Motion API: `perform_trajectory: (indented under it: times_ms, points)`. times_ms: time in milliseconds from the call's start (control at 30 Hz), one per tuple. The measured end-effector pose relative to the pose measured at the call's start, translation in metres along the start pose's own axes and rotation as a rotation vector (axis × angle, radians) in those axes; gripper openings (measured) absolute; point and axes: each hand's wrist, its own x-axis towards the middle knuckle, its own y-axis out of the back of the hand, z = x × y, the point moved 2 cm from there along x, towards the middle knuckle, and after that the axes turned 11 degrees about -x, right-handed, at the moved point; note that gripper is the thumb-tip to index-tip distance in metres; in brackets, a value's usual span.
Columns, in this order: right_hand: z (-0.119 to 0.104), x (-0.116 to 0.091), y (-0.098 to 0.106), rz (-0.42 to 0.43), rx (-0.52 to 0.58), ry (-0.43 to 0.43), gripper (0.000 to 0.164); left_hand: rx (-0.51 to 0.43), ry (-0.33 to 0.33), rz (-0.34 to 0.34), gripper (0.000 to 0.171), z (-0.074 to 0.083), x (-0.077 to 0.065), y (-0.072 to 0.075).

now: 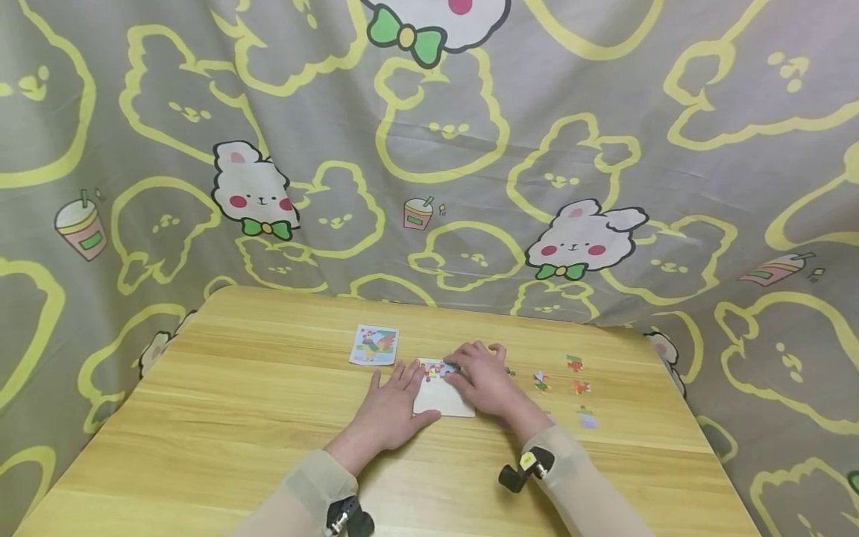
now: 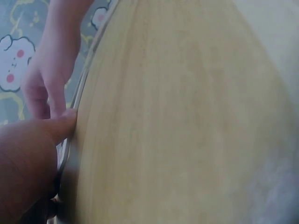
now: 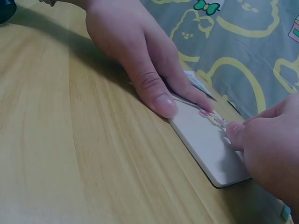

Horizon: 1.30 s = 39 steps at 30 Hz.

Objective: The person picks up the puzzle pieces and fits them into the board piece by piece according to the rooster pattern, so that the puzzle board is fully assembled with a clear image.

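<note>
A white puzzle board (image 1: 443, 400) lies flat on the table, with joined puzzle pieces (image 1: 431, 371) along its far edge. My left hand (image 1: 388, 410) rests at the board's left side, fingers extended; in the right wrist view its thumb and a finger touch the board (image 3: 205, 149). Over the far right part of the board, my right hand (image 1: 488, 379) pinches a bluish puzzle piece (image 1: 447, 368) against the surface. Its thumb (image 3: 236, 134) shows beside the joined pieces in the right wrist view. The fingers cover much of that piece.
Several loose puzzle pieces lie to the right, among them a red-green one (image 1: 575, 363), an orange one (image 1: 581, 387) and a purple-green one (image 1: 587, 418). A picture card (image 1: 374, 344) lies beyond the left hand. A patterned curtain (image 1: 470, 246) hangs behind the wooden table (image 1: 235, 388).
</note>
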Motion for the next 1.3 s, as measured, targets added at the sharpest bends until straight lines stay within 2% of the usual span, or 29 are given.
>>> perform_trajectory:
  times_ms: [500, 900, 1033, 1300]
  points:
    - [-0.004, 0.001, -0.005, 0.005, -0.005, -0.001, 0.032, 0.035, -0.015, 0.006, 0.089, 0.002, 0.001, 0.0]
    - [-0.002, 0.001, -0.007, 0.015, 0.043, -0.003, 0.034, 0.084, -0.028, -0.021, 0.088, 0.009, 0.006, 0.006]
    - [-0.002, 0.003, -0.007, 0.011, 0.034, -0.006, 0.033, 0.088, -0.049, -0.02, 0.088, 0.013, 0.009, 0.006]
    - [-0.005, 0.004, -0.004, -0.009, 0.016, 0.0, 0.031, 0.08, -0.046, -0.02, 0.087, 0.012, 0.01, 0.004]
